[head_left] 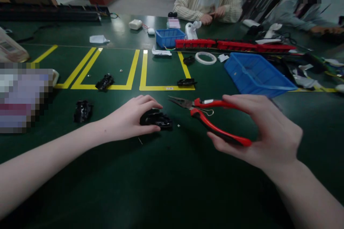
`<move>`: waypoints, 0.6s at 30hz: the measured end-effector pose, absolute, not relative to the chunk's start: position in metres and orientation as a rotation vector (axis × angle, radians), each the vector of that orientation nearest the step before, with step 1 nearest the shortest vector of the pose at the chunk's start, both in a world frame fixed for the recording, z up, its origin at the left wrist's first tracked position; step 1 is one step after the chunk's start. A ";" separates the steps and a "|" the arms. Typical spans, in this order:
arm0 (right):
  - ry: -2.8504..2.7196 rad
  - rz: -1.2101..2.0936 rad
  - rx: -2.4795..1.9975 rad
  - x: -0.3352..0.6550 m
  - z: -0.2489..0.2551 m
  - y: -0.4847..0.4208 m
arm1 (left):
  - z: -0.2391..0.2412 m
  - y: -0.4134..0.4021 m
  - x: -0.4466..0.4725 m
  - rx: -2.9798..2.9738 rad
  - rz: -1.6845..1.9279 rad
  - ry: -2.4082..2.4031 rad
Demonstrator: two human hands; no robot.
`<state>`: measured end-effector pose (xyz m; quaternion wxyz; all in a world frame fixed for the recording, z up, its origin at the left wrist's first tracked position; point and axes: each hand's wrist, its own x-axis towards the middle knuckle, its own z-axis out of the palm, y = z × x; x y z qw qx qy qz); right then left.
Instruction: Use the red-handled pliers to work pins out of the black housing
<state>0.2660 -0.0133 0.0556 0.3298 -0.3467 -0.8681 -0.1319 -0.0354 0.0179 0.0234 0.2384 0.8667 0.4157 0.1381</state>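
Note:
My left hand [137,116] is closed around a black plastic part [157,118] on the dark green tabletop, thumb on the near side and fingers on the far side. In my right hand [268,128] is a pair of red-handled needle-nose pliers [199,107], with the handles spread and the jaws pointing left, just beyond the part. The tips are apart from it. A small pale bit [178,126] lies beside the part, and a thin pin-like piece [140,141] lies below my left hand.
More black parts [83,111] lie left and beyond, near yellow tape outlines [110,87]. A blue bin [258,73] stands at right, near a tape roll [205,58] and red strips [233,45]. One person [209,0] sits opposite; another [295,10] is at far right.

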 end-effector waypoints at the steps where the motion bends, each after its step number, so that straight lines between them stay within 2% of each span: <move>1: -2.284 -0.310 -0.919 0.267 0.054 -0.012 | 0.021 0.019 -0.036 2.413 0.351 1.124; 9: -1.951 0.339 -1.099 0.267 0.037 -0.009 | 0.016 0.019 -0.034 2.403 0.364 0.995; 18: -1.883 0.592 -1.173 0.271 0.035 -0.005 | 0.004 0.026 -0.033 2.442 0.446 0.870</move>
